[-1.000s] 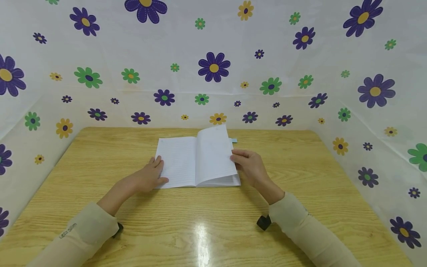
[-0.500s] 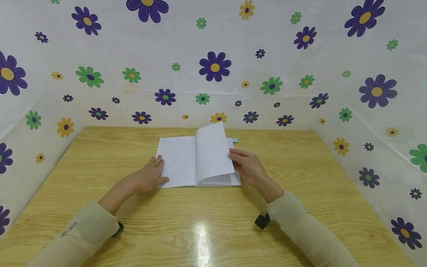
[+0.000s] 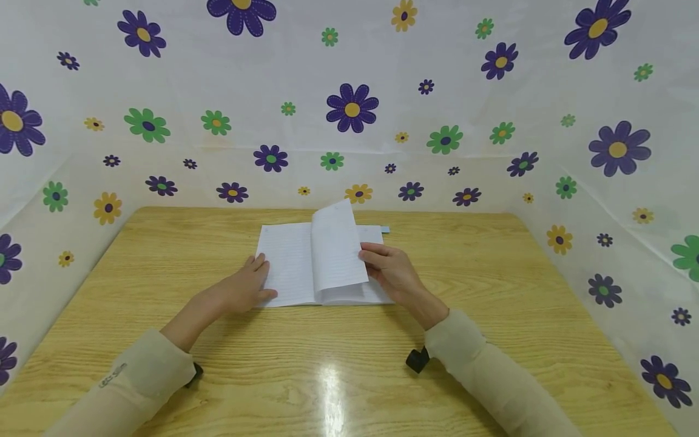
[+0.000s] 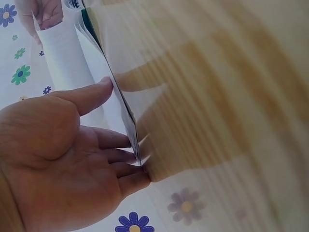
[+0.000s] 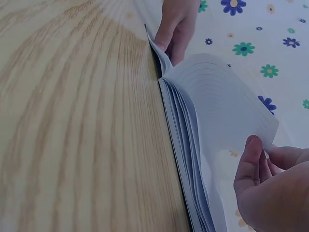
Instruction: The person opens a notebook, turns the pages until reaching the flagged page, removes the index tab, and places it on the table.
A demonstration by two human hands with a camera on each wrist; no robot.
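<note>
An open lined notebook [image 3: 288, 261] lies on the wooden table in the head view. The left hand [image 3: 247, 286] rests on the outer edge of its left page, fingers and thumb extended; in the left wrist view the fingertips of that hand [image 4: 72, 150] lie at the page border. At the page's outer edge, the right hand [image 3: 395, 272] pinches a raised page [image 3: 338, 249] between thumb and fingers. That page curves up from the spine and leans toward the left. The right wrist view shows the pinched page [image 5: 227, 106] standing above the stacked right-hand pages [image 5: 186, 145].
A light blue tab [image 3: 385, 229] sticks out at the notebook's top right. The wooden table [image 3: 262, 376] extends around it. White flower-printed sheets [image 3: 393, 60] rise behind and at both sides. A small black device [image 3: 417, 360] hangs at the right sleeve.
The right hand has moved left, carrying the pinched page further up and toward the spine, uncovering more of the page below. The left hand stays on the left page.
</note>
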